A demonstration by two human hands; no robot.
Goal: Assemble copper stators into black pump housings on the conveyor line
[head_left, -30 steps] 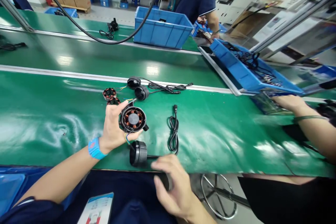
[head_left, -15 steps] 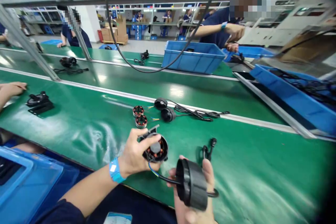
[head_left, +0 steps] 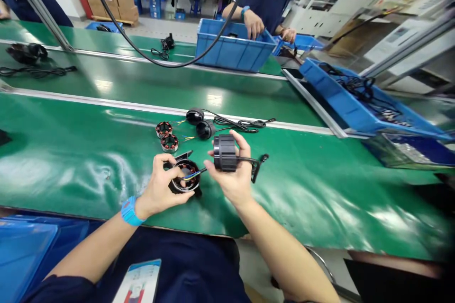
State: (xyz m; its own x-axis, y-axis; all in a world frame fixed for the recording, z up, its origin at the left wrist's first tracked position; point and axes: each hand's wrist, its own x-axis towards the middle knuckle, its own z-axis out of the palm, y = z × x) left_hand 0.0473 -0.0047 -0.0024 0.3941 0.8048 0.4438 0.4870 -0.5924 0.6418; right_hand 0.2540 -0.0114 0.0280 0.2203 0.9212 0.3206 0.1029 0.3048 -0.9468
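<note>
My left hand [head_left: 161, 184], with a blue wristband, grips a black round motor housing [head_left: 196, 184] with copper windings inside. In my right hand [head_left: 234, 180] is a black ribbed cap [head_left: 226, 152], held on its side to the right of the housing. Blue and yellow wires [head_left: 192, 176] run from the housing to the cap, and a black cable [head_left: 249, 159] leaves the cap's other side. Beyond my hands lie two copper-wound stator rings [head_left: 169, 143] and two black caps [head_left: 205, 129] with coiled black cables [head_left: 241, 124].
A blue bin [head_left: 232, 52] stands across the green bench [head_left: 106, 151], with a person's hand [head_left: 253, 23] at it. Another blue bin [head_left: 337, 99] holds cables at the right. A black cable loop [head_left: 170, 65] hangs ahead.
The view has shifted right and down. My right hand has moved up and away with the cap, which now lies sideways beside the housing. The co-worker's hand has lowered to the bin.
</note>
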